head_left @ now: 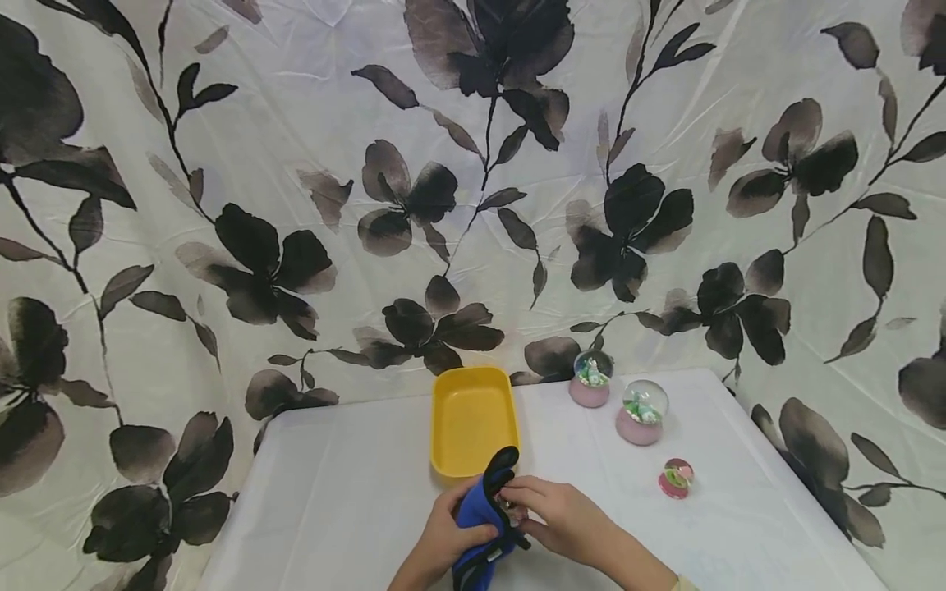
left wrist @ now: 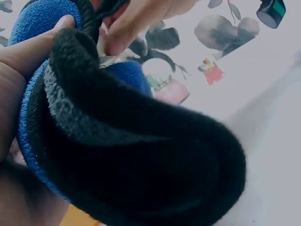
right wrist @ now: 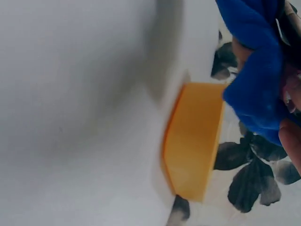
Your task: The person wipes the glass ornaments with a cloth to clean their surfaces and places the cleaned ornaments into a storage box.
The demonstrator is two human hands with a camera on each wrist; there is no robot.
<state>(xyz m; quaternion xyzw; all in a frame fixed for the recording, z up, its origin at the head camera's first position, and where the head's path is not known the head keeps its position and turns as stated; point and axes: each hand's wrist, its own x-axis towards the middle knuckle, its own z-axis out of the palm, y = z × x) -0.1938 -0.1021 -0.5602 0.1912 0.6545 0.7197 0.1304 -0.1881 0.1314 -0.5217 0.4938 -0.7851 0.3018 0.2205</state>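
Note:
My left hand grips a folded blue cloth with black edging, its thumb over the near face. The cloth stands bunched up in front of the yellow tray. My right hand reaches into the fold from the right. Its fingers pinch a small pink and clear thing that the cloth and fingers mostly hide. In the left wrist view the cloth's black edging fills the foreground, with the right fingers behind it.
A yellow tray stands at the table's back middle. To the right are two snow globes with pink bases, one at the back and a larger one, plus a small red-based globe. Floral fabric hangs behind the white-covered table.

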